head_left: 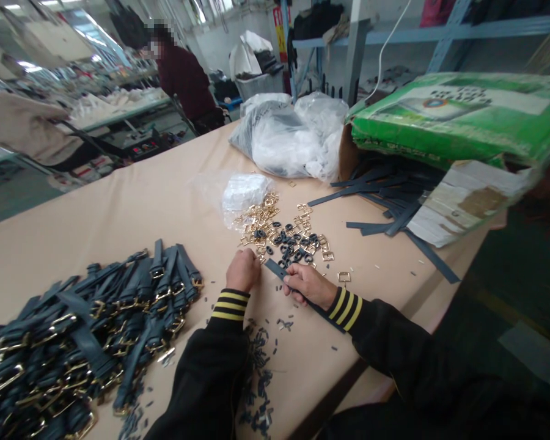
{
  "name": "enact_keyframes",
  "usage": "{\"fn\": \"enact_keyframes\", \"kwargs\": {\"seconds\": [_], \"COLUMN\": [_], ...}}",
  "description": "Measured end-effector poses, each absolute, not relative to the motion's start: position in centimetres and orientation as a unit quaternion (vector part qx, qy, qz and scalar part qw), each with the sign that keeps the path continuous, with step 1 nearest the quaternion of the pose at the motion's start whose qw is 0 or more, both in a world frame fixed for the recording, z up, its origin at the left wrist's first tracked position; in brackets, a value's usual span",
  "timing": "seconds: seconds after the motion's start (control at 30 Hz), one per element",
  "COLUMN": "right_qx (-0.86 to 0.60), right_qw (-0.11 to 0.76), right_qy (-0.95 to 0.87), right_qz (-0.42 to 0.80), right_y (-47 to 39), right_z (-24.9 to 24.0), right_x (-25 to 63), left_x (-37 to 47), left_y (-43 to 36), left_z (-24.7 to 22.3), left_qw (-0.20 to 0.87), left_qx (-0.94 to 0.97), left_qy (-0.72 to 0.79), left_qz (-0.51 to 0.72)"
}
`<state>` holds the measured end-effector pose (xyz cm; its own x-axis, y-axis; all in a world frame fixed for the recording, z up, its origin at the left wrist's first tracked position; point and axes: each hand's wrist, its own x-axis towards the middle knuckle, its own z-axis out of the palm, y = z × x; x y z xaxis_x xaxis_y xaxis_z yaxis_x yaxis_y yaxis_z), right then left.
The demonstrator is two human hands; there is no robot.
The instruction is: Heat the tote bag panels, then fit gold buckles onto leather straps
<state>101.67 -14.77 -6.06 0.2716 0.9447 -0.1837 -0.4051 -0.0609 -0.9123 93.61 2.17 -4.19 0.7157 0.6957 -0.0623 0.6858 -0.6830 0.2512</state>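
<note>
My right hand point(308, 285) is closed on a dark blue-grey strap point(275, 267), whose end with small holes points up and left toward my left hand. The rest of the strap runs down past my right wrist. My left hand point(243, 270) has its fingers curled together at the near edge of the gold buckles point(262, 219); a bit of gold metal shows at its fingertips. Beside the buckles lie small dark loops point(293, 243). A single gold buckle point(343, 277) rests right of my right hand.
A pile of straps with buckles point(119, 305) covers the left. Plastic bags point(293, 137) and a green box point(458, 119) with loose straps point(385, 189) stand behind. Small dark scraps point(259, 366) lie near my left sleeve. A person point(186, 79) sits beyond the table point(165, 189).
</note>
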Motion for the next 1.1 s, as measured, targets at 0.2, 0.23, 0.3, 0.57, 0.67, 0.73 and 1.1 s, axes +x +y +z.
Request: {"fn": "enact_keyframes", "kwargs": {"seconds": [0.2,0.23,0.3,0.57,0.67,0.73,1.1], "right_qx": [-0.469,-0.467,-0.467,-0.476,-0.454,-0.435,-0.322], "right_qw": [0.645,0.648,0.653,0.675,0.672,0.672,0.609], "right_qy": [-0.246,-0.242,-0.233,-0.217,-0.223,-0.229,-0.25], "right_qz": [0.551,0.551,0.548,0.52,0.541,0.554,0.681], "right_y": [-14.8,-14.8,-14.8,-14.8,-14.9,-15.0,-15.9], "right_z": [-5.4,-5.3,-5.2,-4.4,-4.2,-4.1,-4.2], "right_x": [102.0,102.0,102.0,101.9,101.9,101.8,102.0], "left_x": [92.9,92.5,91.6,89.2,88.9,88.8,87.8], "left_y": [1.1,0.6,-0.7,-5.2,-6.0,-6.3,-6.0], "left_z": [-2.8,-2.4,-1.6,0.6,1.1,1.3,0.6], "left_qw": [0.159,0.173,0.229,0.352,0.328,0.359,0.342], "left_qx": [0.927,0.926,0.918,0.884,0.895,0.885,0.907], "left_qy": [0.338,0.332,0.309,0.234,0.2,0.19,0.122], "left_qz": [0.037,0.051,0.103,0.201,0.225,0.229,0.214]}}
